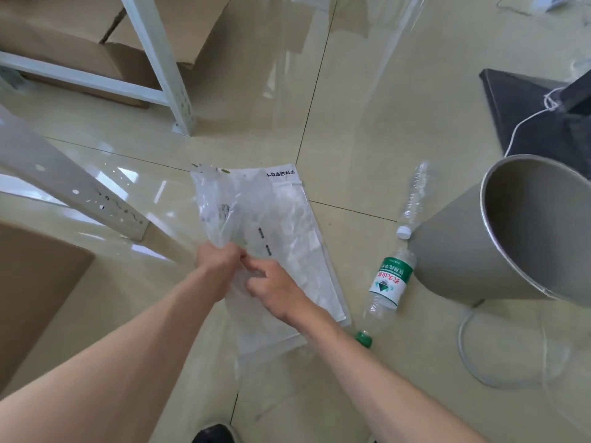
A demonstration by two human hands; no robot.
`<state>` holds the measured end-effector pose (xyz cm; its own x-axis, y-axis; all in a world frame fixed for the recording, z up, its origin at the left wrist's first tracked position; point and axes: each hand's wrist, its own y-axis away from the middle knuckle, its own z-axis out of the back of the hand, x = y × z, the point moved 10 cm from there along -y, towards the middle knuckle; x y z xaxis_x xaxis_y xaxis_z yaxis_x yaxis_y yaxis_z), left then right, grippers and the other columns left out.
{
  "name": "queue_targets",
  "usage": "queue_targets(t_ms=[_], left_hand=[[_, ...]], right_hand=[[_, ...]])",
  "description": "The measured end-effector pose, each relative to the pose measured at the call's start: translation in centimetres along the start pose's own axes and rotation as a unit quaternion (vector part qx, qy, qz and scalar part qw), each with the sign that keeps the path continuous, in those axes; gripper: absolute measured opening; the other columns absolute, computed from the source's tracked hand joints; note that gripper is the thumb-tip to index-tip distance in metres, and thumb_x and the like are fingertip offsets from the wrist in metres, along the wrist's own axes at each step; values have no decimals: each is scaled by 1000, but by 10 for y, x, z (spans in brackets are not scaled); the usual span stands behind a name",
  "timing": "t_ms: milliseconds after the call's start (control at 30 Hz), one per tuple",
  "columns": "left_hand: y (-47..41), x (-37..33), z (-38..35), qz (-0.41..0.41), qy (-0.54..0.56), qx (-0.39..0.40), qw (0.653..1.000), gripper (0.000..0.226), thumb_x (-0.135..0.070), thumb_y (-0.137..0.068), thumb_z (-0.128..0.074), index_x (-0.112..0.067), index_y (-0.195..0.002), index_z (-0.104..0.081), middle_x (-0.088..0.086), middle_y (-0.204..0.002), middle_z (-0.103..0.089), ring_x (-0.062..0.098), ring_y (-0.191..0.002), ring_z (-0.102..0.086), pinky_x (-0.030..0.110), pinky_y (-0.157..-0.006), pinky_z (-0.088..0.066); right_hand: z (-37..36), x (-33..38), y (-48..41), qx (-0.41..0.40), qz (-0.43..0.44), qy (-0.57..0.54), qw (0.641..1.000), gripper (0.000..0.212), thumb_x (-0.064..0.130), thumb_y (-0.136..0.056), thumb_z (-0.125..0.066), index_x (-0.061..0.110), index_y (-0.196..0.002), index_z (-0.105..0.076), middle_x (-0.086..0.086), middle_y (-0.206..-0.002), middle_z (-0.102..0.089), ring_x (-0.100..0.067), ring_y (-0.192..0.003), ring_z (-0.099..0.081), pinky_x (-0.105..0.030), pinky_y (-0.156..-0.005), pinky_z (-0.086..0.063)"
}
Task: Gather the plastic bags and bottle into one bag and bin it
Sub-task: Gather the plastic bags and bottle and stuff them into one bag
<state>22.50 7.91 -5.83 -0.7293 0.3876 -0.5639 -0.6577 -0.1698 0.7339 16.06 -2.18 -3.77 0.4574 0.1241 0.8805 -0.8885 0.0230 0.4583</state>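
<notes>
Clear plastic bags point(287, 225) lie in a flat stack on the tiled floor in the middle of the view. My left hand point(217, 260) pinches a crumpled clear bag point(217, 206) and lifts its near edge off the stack. My right hand point(275, 286) grips the same bag edge just to the right, fingers touching the left hand. A plastic bottle with a green cap and green-red label point(387, 282) lies on the floor to the right of the stack. A second, clear bottle with a white cap point(412, 203) lies beyond it. A grey bin point(473, 251) stands at the right, its mouth facing me.
White metal shelf legs point(121, 215) stand at the left and another shelf leg point(166, 68) farther back, with cardboard boxes point(64, 36) behind them. A brown box point(35, 282) sits at the near left. A dark stand base point(537, 113) with a white cord lies at the far right.
</notes>
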Motion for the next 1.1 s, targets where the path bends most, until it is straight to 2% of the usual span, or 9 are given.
queue_targets(t_ms=[133,300,533,600,700,833,900,1033,1100], left_hand=[[-8,5,-11,8,19,-9,1000,37,-2,-86,-58,-1,-122,-62,15,-98,-61,32,-88,-62,44,-84,-54],[-26,19,-15,-6,20,-7,1000,36,-2,-86,-61,1,-122,-62,15,-96,-61,29,-79,-60,36,-75,-51],[-54,54,-18,53,23,42,997,31,-7,-81,-71,-2,-111,-69,9,-77,-67,25,-58,-61,26,-47,-53],[-59,56,-17,47,10,53,997,31,-7,-80,-71,-3,-111,-71,7,-74,-68,24,-58,-64,29,-53,-56],[-65,60,-14,53,7,69,996,34,-7,-78,-74,-3,-110,-70,10,-81,-72,26,-63,-67,36,-66,-59],[-57,50,-23,52,12,106,993,28,-4,-79,-72,-2,-107,-68,12,-83,-70,26,-62,-66,31,-54,-59],[-48,32,-25,40,19,94,995,25,-4,-82,-71,-4,-106,-64,12,-81,-67,27,-63,-64,31,-55,-56],[-20,-3,-29,16,50,96,994,41,-11,-85,-71,3,-122,-61,17,-102,-68,31,-84,-67,39,-74,-55],[-7,-14,-32,14,89,108,990,58,-38,-83,-73,-1,-126,-62,14,-109,-69,31,-93,-68,43,-85,-56]], right_hand=[[98,-9,2,-282,2,-17,959,27,15,-75,-48,8,-79,-74,3,-79,-69,-8,-72,-59,-27,-71,-45],[239,-38,-8,-447,-75,199,869,39,3,-84,-49,4,-123,-48,-11,-137,-42,-30,-114,-54,-33,-83,-43],[366,-101,-17,-539,-271,130,787,72,15,-80,-63,4,-141,-25,-19,-147,-27,-35,-130,-41,-35,-104,-36],[371,-113,-14,-541,-319,138,766,73,16,-79,-63,5,-141,-27,-19,-149,-32,-34,-135,-36,-36,-110,-30],[351,-119,-18,-520,-337,115,777,80,21,-80,-65,7,-146,-22,-16,-149,-39,-33,-138,-37,-38,-113,-30],[292,-69,-27,-535,-149,36,831,69,25,-76,-67,13,-137,-35,-13,-133,-51,-30,-121,-52,-34,-98,-43],[242,-40,-32,-478,-77,-43,874,70,23,-77,-72,18,-139,-40,-10,-130,-48,-25,-112,-54,-27,-89,-43],[123,-15,-36,-273,-78,-118,952,75,17,-72,-82,23,-138,-47,-9,-122,-50,-25,-109,-59,-28,-87,-49],[89,-11,-26,-250,-75,-119,958,66,19,-67,-87,19,-124,-53,-8,-112,-57,-24,-100,-64,-25,-80,-55]])
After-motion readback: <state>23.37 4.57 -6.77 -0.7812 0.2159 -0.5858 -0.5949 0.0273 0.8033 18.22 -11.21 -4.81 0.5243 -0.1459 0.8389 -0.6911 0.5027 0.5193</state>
